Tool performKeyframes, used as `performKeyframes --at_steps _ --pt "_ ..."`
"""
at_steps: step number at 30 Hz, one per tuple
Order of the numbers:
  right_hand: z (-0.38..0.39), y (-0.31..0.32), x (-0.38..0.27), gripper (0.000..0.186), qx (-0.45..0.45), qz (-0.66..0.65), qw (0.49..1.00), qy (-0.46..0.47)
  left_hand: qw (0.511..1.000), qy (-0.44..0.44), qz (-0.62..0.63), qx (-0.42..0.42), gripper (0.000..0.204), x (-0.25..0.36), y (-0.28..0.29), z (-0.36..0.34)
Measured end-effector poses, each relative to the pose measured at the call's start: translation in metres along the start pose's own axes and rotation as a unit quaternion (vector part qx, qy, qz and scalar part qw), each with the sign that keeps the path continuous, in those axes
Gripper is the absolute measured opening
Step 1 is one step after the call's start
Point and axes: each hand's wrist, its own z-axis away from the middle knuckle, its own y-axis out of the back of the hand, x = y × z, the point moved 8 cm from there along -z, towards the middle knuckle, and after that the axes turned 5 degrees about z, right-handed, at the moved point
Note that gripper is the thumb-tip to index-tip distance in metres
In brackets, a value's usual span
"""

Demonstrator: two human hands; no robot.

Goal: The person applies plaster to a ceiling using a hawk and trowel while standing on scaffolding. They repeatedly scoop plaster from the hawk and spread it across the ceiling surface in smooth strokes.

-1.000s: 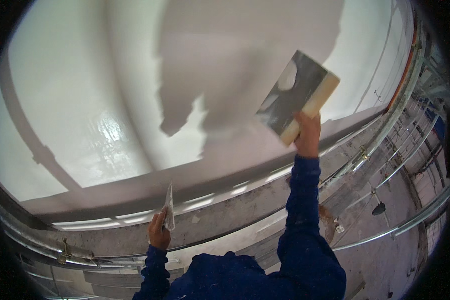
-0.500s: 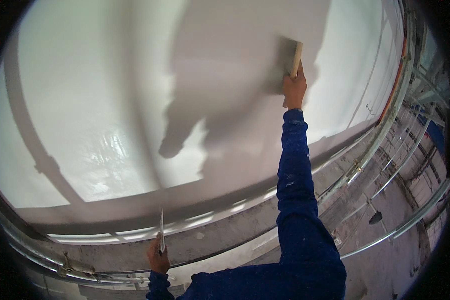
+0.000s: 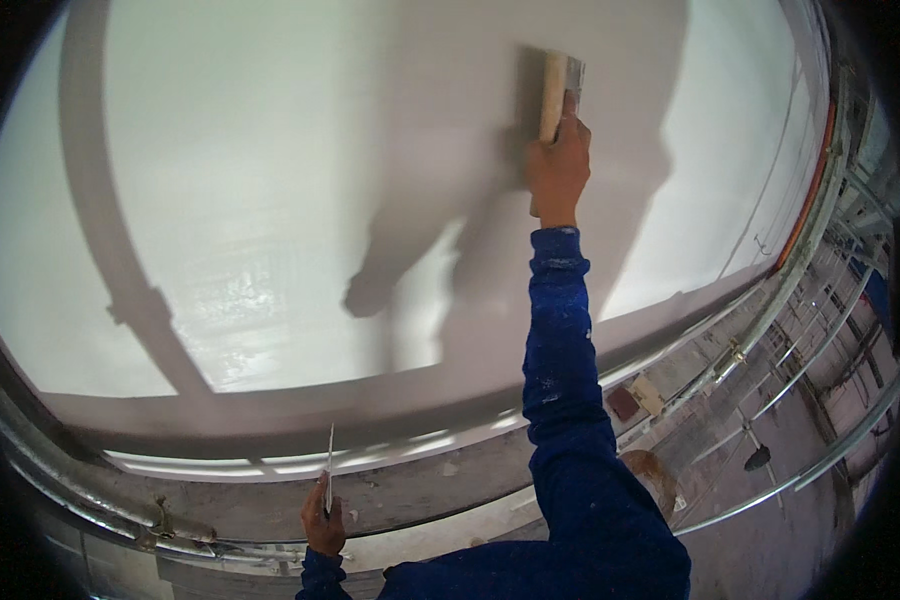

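A pale, smooth wall (image 3: 250, 200) fills most of the view, with a wet sheen at its lower left and my shadow across its middle. My right hand (image 3: 558, 172), arm stretched up in a blue sleeve, grips a plastering trowel (image 3: 554, 95) with a light wooden strip and a metal part. The trowel is against or very near the wall; which, I cannot tell. Low at the left, my left hand (image 3: 324, 520) is closed around a thin-bladed putty knife (image 3: 330, 465), seen edge-on with its blade pointing up, apart from the wall.
Metal scaffold tubes (image 3: 795, 475) curve along the right side, and another tube (image 3: 80, 480) runs at lower left. Below the wall lies a grey, dusty ledge (image 3: 400, 500). A reddish-brown block (image 3: 623, 404) and a rounded brownish object (image 3: 652, 480) sit beside my right arm.
My right hand and the trowel have moved left and slightly up in the view, and the trowel has turned. The view has shifted a little; my left hand keeps holding the putty knife.
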Motion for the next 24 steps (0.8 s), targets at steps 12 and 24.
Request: performKeyframes --at_steps 12,24 --pt "0.111 -0.024 -0.19 0.072 -0.047 -0.016 0.992 0.118 0.988 0.075 0.041 0.132 0.018 -0.003 0.065 0.004" --pt "0.227 0.023 -0.079 0.034 -0.347 -0.738 0.551 -0.178 0.853 0.138 0.49 -0.117 0.029 0.132 0.022 -0.018"
